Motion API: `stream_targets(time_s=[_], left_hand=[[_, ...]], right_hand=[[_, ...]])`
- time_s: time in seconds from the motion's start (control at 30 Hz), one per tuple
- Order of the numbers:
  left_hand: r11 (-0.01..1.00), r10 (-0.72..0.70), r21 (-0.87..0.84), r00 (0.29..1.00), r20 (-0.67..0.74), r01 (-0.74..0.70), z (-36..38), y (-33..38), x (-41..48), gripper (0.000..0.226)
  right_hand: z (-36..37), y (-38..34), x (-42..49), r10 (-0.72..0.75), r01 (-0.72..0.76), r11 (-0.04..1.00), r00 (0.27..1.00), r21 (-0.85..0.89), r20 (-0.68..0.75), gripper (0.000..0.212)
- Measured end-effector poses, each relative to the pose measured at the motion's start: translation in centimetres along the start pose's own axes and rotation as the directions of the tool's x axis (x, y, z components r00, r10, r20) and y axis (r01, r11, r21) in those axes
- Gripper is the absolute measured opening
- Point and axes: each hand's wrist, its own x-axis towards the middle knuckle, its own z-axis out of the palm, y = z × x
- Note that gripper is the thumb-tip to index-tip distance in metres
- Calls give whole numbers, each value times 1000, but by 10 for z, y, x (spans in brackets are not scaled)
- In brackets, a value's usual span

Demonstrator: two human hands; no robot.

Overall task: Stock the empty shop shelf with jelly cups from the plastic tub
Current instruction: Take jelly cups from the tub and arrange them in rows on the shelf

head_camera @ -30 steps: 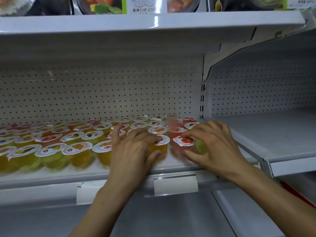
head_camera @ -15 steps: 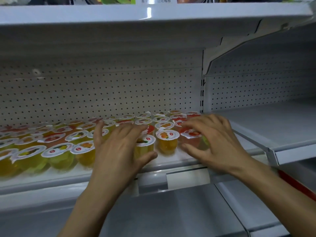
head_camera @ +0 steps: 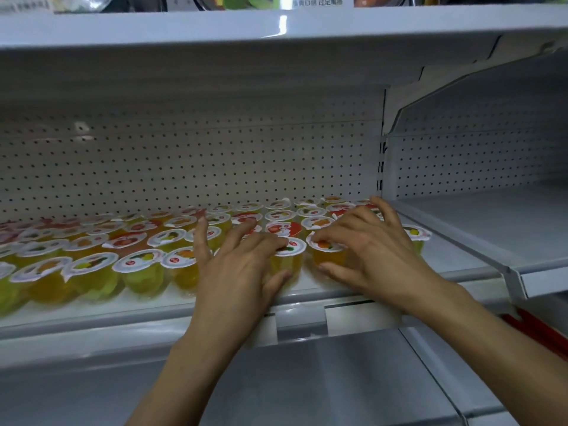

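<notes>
Curling over a yellow cup [head_camera: 287, 262], the left hand [head_camera: 242, 272] is clamping it, thumb pressing its near side and forefinger lying across its lid. Just beside it, the right hand [head_camera: 378, 256] is gripping an orange cup [head_camera: 330, 255] the same way, thumb low on the wall and fingertips bent over the lid. Both cups are standing upright near the front edge of the shelf [head_camera: 92, 305], touching or nearly touching each other. Other cups [head_camera: 138, 262] are filling the shelf in rows, running left and back toward the pegboard [head_camera: 184, 161], and one lone cup [head_camera: 415, 238] is sitting just right of the right hand. A price strip [head_camera: 353, 318] is running along the shelf front under the wrists. A second shelf [head_camera: 491, 229] is lying to the right.
</notes>
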Motion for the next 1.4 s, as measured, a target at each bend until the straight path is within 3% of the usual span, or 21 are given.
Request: stream_targets(time_s=[0.1,0.2,0.33,0.57,0.9,1.03,1.2,1.4], left_hand=[[1000,-2,-9,1000,8,2,0,1,-1,43],[999,-45,-27,999,-7,45,-9,-4,-8,63],[989,-143,29,990,-6,143,-26,-22,-22,72],[987,-137,91,990,19,135,-32,-35,-24,46],[985,-147,103,988,49,141,-34,-33,-23,49],[997,-78,-16,997,-23,77,-37,-43,-41,59],[993,-81,-101,985,-153,66,-48,-94,-78,48],[995,-101,-9,973,-207,101,-65,-166,-89,37]], right_hand=[[0,-1,1,15,-16,999,999,29,33,44],[0,-4,-1,34,-37,998,998,51,59,54],[-4,-14,-4,43,-44,996,999,83,8,62],[-3,-45,13,-58,58,998,996,15,61,46],[-9,-56,14,4,-10,999,993,48,115,42],[-3,-78,14,47,-48,998,998,40,28,49],[12,-123,22,75,-60,992,988,107,-135,50],[32,-172,44,119,-110,992,982,66,-145,51]])
